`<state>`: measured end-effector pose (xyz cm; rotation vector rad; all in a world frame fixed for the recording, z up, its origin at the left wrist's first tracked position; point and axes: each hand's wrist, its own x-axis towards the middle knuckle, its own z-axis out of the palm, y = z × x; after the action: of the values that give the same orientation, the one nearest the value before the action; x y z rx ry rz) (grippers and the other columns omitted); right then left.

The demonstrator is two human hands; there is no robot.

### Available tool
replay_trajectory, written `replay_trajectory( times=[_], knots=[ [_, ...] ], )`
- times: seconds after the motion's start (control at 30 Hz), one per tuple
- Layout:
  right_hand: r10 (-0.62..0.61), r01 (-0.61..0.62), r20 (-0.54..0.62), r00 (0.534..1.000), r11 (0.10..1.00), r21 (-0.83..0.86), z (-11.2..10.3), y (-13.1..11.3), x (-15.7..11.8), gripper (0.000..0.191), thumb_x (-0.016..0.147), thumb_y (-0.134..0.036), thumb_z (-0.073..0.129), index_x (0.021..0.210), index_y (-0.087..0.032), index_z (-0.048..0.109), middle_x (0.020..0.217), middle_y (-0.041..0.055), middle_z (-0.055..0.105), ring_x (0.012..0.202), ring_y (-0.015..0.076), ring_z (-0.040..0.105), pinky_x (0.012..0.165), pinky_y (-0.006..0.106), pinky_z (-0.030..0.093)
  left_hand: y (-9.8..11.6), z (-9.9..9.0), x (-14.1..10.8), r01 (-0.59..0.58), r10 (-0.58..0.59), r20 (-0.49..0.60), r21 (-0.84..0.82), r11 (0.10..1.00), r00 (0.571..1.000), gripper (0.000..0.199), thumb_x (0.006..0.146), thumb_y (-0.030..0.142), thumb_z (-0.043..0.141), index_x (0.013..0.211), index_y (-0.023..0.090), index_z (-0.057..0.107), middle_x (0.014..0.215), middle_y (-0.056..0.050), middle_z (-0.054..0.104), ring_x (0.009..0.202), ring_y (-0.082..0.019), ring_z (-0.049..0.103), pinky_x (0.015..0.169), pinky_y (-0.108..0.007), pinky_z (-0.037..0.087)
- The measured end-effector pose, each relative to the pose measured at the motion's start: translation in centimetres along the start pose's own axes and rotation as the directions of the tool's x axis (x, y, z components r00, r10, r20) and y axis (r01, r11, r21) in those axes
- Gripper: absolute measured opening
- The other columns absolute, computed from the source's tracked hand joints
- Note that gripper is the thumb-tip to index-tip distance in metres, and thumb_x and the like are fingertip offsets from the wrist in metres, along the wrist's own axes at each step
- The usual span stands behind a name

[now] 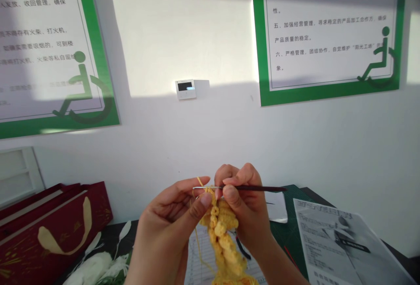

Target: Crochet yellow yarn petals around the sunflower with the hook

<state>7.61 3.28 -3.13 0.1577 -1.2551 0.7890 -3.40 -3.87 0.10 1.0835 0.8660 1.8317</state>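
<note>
My right hand (244, 197) grips a crochet hook (259, 188) with a dark handle and a silver tip pointing left. The hook's metal end lies at the top edge of a yellow crochet piece (226, 228), where the stitches are. Thumb and fingers of my left hand (177, 210) pinch that top edge just left of the hook. A strand of yellow yarn (199, 245) runs down from the left fingers. The crochet piece hangs between both hands, its lower end cut off by the frame.
Below lie a printed sheet (200, 254) and a green cutting mat (282, 232). To the right is a page (348, 241) with a black cutter (352, 242) on it. Dark red gift bags (65, 228) and white yarn (95, 269) are at left. Behind is a wall (164, 145) with green-framed posters (328, 96).
</note>
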Motion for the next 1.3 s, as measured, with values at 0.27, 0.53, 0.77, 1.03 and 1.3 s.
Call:
replay_trajectory(
  times=[0.27,0.53,0.77,1.03,1.3],
  knots=[
    [-0.601,0.541,0.272,0.752,0.326,-0.775,-0.9,0.2,-1.1,0.025,0.085,-0.006,0.064,0.092,-0.031,0.063,0.076,-0.0053,0.074,0.068,0.0178,0.064,0.079,0.044,0.038,-1.1,1.2,-0.9,-0.126,0.157,-0.146,0.203,0.971,0.977,0.023,0.069,0.025,0.094,0.090,0.022,0.086,0.094,-0.005,0.084,0.092,-0.023,0.076,0.080,-0.024,0.061],
    [-0.551,0.539,0.161,0.819,0.643,-0.544,-1.8,0.3,-0.3,0.011,0.096,-0.019,0.063,0.096,-0.031,0.064,0.079,-0.0024,0.071,0.069,0.0188,0.060,0.072,0.042,0.046,-0.1,0.8,-0.2,0.175,-0.163,0.149,-0.072,0.982,0.975,0.033,0.062,0.008,0.093,0.091,0.022,0.087,0.085,-0.006,0.081,0.086,-0.024,0.077,0.079,-0.028,0.060],
    [-0.249,0.232,-0.136,0.959,0.964,-0.129,-1.0,-0.5,0.6,0.012,0.102,-0.030,0.057,0.092,-0.025,0.059,0.072,-0.0017,0.056,0.065,0.0164,0.052,0.064,0.034,0.043,0.7,0.4,-0.4,0.276,-0.254,0.154,-0.137,0.951,0.955,0.020,0.068,0.011,0.092,0.085,0.018,0.084,0.070,-0.002,0.071,0.069,-0.014,0.068,0.071,-0.022,0.057],
    [0.304,-0.293,-0.011,0.953,0.929,0.227,-0.3,-1.0,0.5,0.031,0.099,-0.042,0.062,0.078,-0.023,0.048,0.067,-0.0030,0.052,0.067,0.0150,0.048,0.065,0.031,0.044,0.2,0.7,-0.6,0.068,-0.068,0.008,0.024,0.997,0.998,0.019,0.064,0.020,0.095,0.079,0.021,0.083,0.080,-0.005,0.078,0.078,-0.023,0.075,0.067,-0.028,0.061],
    [0.264,-0.242,-0.096,0.960,0.950,0.196,0.1,-0.7,0.1,0.023,0.092,-0.041,0.073,0.087,-0.026,0.057,0.085,-0.0009,0.064,0.073,0.0155,0.063,0.071,0.036,0.057,-0.5,1.3,-0.5,-0.090,0.090,0.007,0.093,0.992,0.996,0.022,0.066,0.022,0.094,0.086,0.020,0.086,0.093,-0.009,0.083,0.101,-0.031,0.076,0.080,-0.031,0.062]
  ],
)
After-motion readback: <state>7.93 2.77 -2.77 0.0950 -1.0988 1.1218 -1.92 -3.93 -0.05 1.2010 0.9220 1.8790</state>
